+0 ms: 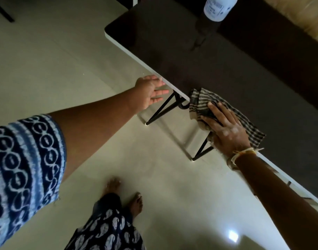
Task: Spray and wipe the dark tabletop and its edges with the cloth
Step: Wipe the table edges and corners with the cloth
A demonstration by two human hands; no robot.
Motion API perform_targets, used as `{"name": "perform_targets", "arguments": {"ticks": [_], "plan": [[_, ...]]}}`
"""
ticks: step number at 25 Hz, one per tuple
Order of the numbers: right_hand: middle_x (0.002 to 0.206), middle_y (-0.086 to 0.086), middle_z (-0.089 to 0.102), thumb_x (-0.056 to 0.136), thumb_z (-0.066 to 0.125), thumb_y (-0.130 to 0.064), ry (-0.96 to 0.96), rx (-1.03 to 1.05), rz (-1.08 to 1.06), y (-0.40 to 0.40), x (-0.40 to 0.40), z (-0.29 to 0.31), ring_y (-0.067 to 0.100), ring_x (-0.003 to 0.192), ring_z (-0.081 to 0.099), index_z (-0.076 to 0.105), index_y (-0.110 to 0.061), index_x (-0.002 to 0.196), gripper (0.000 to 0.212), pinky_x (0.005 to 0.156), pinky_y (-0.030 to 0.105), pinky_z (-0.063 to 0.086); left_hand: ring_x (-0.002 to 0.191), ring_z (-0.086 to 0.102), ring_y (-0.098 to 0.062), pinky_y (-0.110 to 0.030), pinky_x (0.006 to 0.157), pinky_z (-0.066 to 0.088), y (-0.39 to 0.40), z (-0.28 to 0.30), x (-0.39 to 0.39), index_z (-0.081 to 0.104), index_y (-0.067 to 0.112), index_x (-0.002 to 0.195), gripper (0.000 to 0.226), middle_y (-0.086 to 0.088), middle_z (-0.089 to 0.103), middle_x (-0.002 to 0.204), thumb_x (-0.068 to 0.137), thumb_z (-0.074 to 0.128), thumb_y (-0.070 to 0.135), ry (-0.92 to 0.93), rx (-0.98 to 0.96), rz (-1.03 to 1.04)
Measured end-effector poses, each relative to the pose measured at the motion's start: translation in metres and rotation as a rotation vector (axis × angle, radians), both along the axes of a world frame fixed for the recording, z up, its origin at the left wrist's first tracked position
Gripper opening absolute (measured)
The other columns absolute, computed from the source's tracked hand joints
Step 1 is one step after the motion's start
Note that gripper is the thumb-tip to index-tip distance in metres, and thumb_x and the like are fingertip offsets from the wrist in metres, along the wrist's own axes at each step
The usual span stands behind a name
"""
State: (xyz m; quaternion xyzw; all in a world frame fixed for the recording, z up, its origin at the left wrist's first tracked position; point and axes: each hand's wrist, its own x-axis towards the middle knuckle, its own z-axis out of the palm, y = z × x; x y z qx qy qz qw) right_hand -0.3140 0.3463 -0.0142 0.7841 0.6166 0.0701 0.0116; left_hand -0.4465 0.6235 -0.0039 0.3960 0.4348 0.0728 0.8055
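— How did the right hand [225, 130] lie?

— Its arm reached in from the lower right, the palm turned down. The fingers [218, 110] were spread nearly straight, pressing the striped cloth [201, 100] flat on the near edge of the dark tabletop [217, 65]. Cloth showed beyond the fingertips and past both sides of the hand.

— And the left hand [151, 92]?

— That arm stretched out straight, the hand open and empty. Its straight fingers [161, 92] pointed at the table's pale edge [136, 56], the uppermost one touching it.

— The spray bottle [218, 8]?

— It stood on the tabletop, well beyond the fingertips of both hands.
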Motion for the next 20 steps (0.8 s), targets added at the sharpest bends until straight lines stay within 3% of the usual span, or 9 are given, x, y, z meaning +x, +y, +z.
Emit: {"name": "perform_targets", "arguments": {"ticks": [3, 5, 7, 10, 15, 18, 20], "plan": [[0.155, 0.011, 0.032, 0.069, 0.078, -0.013, 0.006, 0.002, -0.037, 0.027, -0.010, 0.002, 0.038, 0.144, 0.026, 0.053, -0.021, 0.136, 0.071, 0.114, 0.055, 0.029, 0.097, 0.070, -0.020, -0.039, 0.087, 0.056, 0.006, 0.005, 0.004, 0.055, 0.010, 0.124, 0.028, -0.003, 0.068, 0.108, 0.097, 0.057, 0.017, 0.044, 0.023, -0.051], [0.156, 0.010, 0.030, 0.070, 0.077, -0.017, 0.014, -0.006, -0.030, 0.067, -0.016, 0.002, 0.038, 0.144, 0.024, 0.052, -0.023, 0.137, 0.072, 0.116, 0.053, 0.025, 0.090, 0.071, -0.018, -0.037, 0.080, 0.058, 0.008, 0.004, 0.005, 0.055, 0.009, 0.126, 0.031, -0.004, 0.070, 0.108, 0.097, 0.058, 0.020, 0.060, 0.037, -0.084], [0.156, 0.010, 0.032, 0.075, 0.073, -0.019, 0.020, 0.015, -0.005, 0.109, -0.023, 0.001, 0.038, 0.143, 0.027, 0.056, -0.023, 0.134, 0.063, 0.115, 0.053, 0.028, 0.088, 0.071, -0.017, -0.036, 0.078, 0.056, 0.009, -0.001, 0.004, 0.057, 0.012, 0.123, 0.026, -0.004, 0.071, 0.104, 0.098, 0.056, 0.020, 0.056, 0.033, -0.075], [0.154, 0.009, 0.036, 0.078, 0.071, -0.017, 0.012, 0.048, 0.027, 0.140, -0.027, -0.003, 0.037, 0.142, 0.031, 0.061, -0.020, 0.129, 0.052, 0.113, 0.053, 0.033, 0.092, 0.069, -0.017, -0.041, 0.086, 0.050, 0.013, -0.008, 0.000, 0.058, 0.019, 0.112, 0.014, 0.000, 0.071, 0.102, 0.100, 0.052, 0.022, 0.035, 0.042, -0.050], [0.160, 0.006, 0.020, 0.073, 0.077, -0.017, -0.022, -0.055, 0.017, 0.063, -0.013, -0.001, 0.032, 0.147, 0.018, 0.049, -0.021, 0.141, 0.073, 0.119, 0.047, 0.019, 0.108, 0.064, -0.019, -0.043, 0.093, 0.045, -0.007, -0.014, -0.001, 0.055, 0.027, 0.118, 0.029, 0.007, 0.068, 0.119, 0.099, 0.044, 0.047, 0.005, 0.053, -0.097], [0.159, 0.006, 0.023, 0.069, 0.080, -0.016, -0.038, -0.029, -0.063, -0.012, -0.005, 0.000, 0.032, 0.147, 0.021, 0.050, -0.022, 0.140, 0.078, 0.117, 0.049, 0.025, 0.119, 0.059, -0.022, -0.044, 0.100, 0.041, -0.050, -0.019, 0.011, 0.049, 0.029, 0.126, 0.039, 0.003, 0.061, 0.134, 0.100, 0.034, 0.054, -0.015, 0.080, -0.105], [0.159, 0.004, 0.025, 0.069, 0.078, -0.015, -0.010, -0.014, -0.124, -0.049, -0.004, 0.000, 0.031, 0.146, 0.024, 0.052, -0.024, 0.138, 0.075, 0.115, 0.050, 0.029, 0.117, 0.062, -0.021, -0.039, 0.093, 0.046, -0.082, -0.018, 0.018, 0.043, 0.024, 0.137, 0.046, -0.002, 0.058, 0.138, 0.101, 0.031, 0.052, -0.056, 0.045, -0.071]]}}
